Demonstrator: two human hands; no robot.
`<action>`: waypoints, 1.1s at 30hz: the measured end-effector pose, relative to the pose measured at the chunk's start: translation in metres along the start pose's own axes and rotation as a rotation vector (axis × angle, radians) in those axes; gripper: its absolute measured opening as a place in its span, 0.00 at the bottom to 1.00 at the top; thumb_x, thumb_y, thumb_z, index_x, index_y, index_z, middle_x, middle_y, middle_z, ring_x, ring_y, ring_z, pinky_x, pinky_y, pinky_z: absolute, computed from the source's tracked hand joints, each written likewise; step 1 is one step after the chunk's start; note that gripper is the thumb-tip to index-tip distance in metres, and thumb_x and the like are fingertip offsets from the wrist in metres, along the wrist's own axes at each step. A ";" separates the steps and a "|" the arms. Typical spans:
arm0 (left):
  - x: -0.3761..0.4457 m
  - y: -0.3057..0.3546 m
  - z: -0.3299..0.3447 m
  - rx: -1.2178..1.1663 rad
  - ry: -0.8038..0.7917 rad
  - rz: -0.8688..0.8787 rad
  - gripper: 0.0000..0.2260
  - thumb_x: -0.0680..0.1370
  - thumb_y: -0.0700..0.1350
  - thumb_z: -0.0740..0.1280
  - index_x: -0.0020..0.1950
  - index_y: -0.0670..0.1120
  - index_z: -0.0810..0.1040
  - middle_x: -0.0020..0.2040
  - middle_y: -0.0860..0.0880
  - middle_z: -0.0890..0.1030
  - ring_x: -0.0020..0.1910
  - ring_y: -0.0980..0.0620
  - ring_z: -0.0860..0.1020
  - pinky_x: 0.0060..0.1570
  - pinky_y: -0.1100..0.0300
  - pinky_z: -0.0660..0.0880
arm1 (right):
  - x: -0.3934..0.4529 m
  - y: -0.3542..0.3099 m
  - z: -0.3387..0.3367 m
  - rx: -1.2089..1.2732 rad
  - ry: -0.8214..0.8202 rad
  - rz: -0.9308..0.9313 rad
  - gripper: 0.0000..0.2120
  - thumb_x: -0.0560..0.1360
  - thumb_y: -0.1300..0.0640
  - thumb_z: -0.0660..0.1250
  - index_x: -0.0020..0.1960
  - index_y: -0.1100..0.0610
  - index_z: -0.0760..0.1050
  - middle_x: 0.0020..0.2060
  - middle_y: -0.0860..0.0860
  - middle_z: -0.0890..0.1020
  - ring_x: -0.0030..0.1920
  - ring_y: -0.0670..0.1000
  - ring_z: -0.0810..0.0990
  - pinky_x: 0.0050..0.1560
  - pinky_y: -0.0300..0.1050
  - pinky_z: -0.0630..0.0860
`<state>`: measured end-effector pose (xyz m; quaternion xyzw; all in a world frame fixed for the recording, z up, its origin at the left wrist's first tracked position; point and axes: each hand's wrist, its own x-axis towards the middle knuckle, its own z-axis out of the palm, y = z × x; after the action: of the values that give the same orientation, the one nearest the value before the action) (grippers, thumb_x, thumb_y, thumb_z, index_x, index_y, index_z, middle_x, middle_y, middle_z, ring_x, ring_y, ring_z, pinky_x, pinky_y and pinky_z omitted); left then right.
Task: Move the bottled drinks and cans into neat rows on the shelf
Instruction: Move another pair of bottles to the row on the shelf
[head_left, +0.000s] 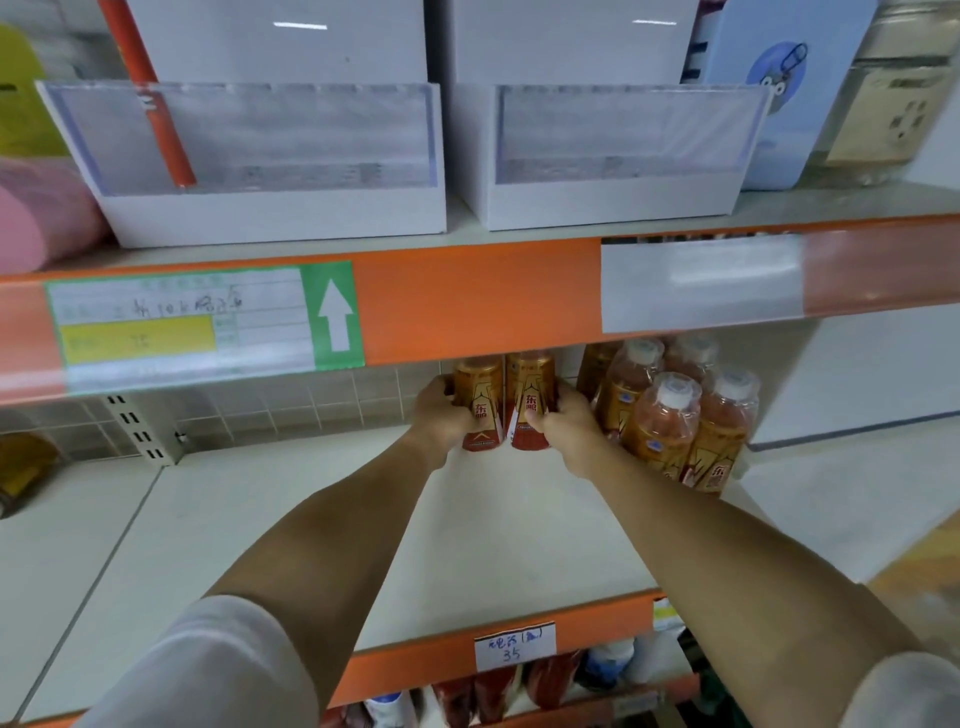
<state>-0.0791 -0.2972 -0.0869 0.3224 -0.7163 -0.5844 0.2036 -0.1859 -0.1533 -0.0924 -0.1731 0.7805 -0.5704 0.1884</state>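
Observation:
Two gold-and-red drink cans stand side by side near the back of the white shelf (322, 525). My left hand (441, 421) grips the left can (480, 402) and my right hand (566, 428) grips the right can (530, 397). The cans touch each other. Just to their right stands a cluster of several clear bottles (670, 421) with white caps and gold labels, close to my right wrist. More bottles behind them are partly hidden by the upper shelf's edge.
An orange shelf edge (467, 301) with price tags overhangs the cans. White bins (270, 218) sit on the upper shelf. A white side wall (857, 379) bounds the shelf on the right. A dark-gold item (21, 467) lies at far left. More goods show below.

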 end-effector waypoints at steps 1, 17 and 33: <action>0.001 0.000 0.001 0.002 0.002 0.003 0.28 0.67 0.30 0.79 0.62 0.46 0.73 0.47 0.58 0.78 0.53 0.49 0.77 0.49 0.56 0.76 | 0.001 0.000 0.000 -0.006 -0.005 0.003 0.24 0.76 0.64 0.71 0.69 0.50 0.73 0.63 0.50 0.80 0.68 0.56 0.75 0.68 0.60 0.72; 0.003 -0.007 0.003 -0.006 0.004 0.031 0.30 0.66 0.30 0.78 0.65 0.44 0.73 0.48 0.58 0.78 0.45 0.60 0.77 0.31 0.71 0.73 | 0.007 0.005 0.001 -0.018 0.004 -0.049 0.26 0.77 0.64 0.69 0.72 0.48 0.70 0.66 0.48 0.78 0.70 0.54 0.74 0.65 0.52 0.71; -0.004 -0.012 0.011 0.028 0.069 0.068 0.31 0.68 0.34 0.79 0.68 0.45 0.73 0.56 0.51 0.81 0.60 0.46 0.79 0.58 0.49 0.80 | 0.008 0.016 -0.001 -0.047 -0.017 -0.046 0.29 0.79 0.61 0.67 0.75 0.44 0.64 0.69 0.49 0.76 0.71 0.57 0.72 0.71 0.62 0.68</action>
<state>-0.0806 -0.2879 -0.1007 0.3205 -0.7276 -0.5555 0.2434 -0.1940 -0.1522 -0.1079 -0.1999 0.7879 -0.5546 0.1778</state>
